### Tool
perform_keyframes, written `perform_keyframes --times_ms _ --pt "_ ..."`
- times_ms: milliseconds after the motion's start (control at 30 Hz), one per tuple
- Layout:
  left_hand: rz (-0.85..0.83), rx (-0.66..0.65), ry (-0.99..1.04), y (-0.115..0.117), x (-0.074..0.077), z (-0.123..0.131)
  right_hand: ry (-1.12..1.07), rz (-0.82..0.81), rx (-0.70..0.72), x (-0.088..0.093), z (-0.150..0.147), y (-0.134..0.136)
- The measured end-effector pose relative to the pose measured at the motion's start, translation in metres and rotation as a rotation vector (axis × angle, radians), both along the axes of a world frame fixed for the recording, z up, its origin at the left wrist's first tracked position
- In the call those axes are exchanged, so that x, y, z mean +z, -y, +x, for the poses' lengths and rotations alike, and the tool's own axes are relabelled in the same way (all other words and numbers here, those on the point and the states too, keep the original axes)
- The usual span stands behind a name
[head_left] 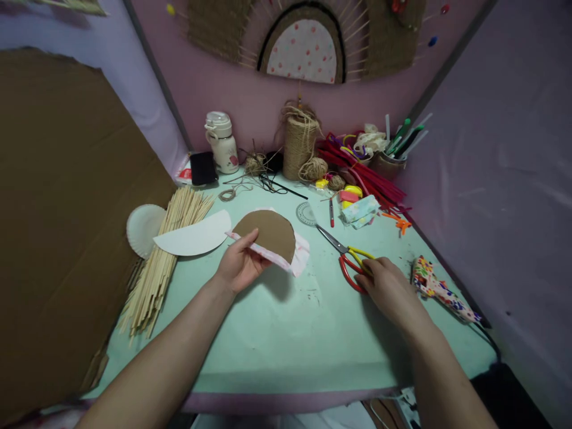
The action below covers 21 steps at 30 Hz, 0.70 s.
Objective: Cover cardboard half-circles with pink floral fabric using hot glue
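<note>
My left hand grips a brown cardboard half-circle by its straight edge, thumb on top. Pinkish-white patterned fabric lies behind the cardboard and sticks out past its right side, with a strip folded over the straight edge. At the right, my right hand has its fingers closed around the handles of a pair of scissors, one red and one yellow. The blades point up and left, near a clear protractor. A white half-circle rests across a bundle of thin sticks.
Far right lies a flower-patterned glue gun with a cord. Along the back stand a white bottle, a twine spool and a pen cup. A red marker lies mid-table. Large cardboard walls the left side.
</note>
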<state>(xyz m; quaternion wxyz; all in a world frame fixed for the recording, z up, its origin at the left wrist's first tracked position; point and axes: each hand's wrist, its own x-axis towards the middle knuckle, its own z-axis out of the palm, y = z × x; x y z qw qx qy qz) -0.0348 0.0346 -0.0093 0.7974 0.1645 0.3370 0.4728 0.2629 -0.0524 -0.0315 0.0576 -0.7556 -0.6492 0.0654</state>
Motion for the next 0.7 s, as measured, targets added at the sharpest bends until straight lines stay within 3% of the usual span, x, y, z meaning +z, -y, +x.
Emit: perform_keyframes --times_ms 200,367,433,567,700 --pt "-0.033 0.024 0.001 -0.001 0.005 0.000 0.043 -0.150 -0.022 0.009 -0.003 -0.022" --pt "-0.009 0.092 -0.021 -0.003 0.011 -0.002 0.044 -0.218 -0.053 0.016 0.000 -0.007" --pt "0.035 0.081 -0.006 -0.003 0.011 -0.005 -0.096 -0.210 -0.089 0.018 -0.001 0.007" --pt "0.179 0.043 0.068 -0.002 0.011 -0.013 -0.706 -0.173 -0.084 0.025 -0.014 0.042" --pt "0.297 0.066 0.090 -0.006 0.008 -0.020 -1.094 -0.298 -0.028 0.028 -0.034 0.082"
